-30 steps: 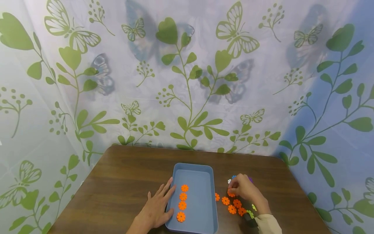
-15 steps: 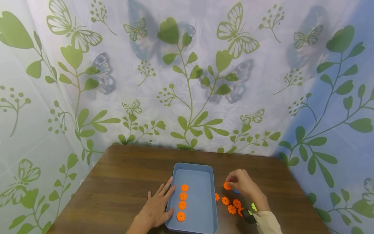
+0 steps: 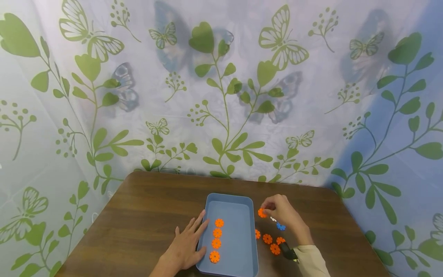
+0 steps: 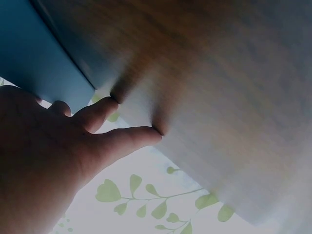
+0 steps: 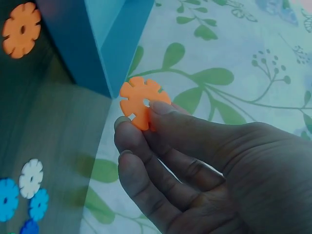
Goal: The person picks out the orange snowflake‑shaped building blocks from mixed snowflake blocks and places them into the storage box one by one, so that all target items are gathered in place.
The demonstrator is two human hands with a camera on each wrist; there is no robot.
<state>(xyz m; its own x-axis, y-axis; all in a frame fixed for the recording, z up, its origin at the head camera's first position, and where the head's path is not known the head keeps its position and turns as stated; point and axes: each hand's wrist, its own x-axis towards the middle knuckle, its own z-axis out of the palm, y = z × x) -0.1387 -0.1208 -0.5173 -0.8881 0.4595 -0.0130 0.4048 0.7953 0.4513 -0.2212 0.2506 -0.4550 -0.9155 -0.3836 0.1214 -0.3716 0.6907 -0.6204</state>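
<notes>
My right hand [image 3: 288,219] pinches an orange interlocking disc [image 5: 138,95] with notched edges between thumb and fingers. In the head view that disc is up beside the right wall of a blue-grey tray [image 3: 238,238]. My left hand [image 3: 185,246] rests at the tray's left wall, fingers spread, some reaching over the rim. From the left wrist, its fingertips [image 4: 157,130] show on the wooden surface beside the tray. Inside the tray, several orange discs [image 3: 217,233] lie flat in a column along the left side.
Right of the tray lie several loose orange discs [image 3: 267,239], a blue disc [image 3: 281,226] and a white disc [image 5: 31,178]. My right forearm and a black wrist strap [image 3: 288,252] cover part of this group. A patterned curtain [image 3: 221,96] hangs behind the brown table [image 3: 149,207].
My right hand has lifted the orange disc from the loose group and moved it left and away toward the tray, uncovering the blue disc. The left hand has stayed still.
</notes>
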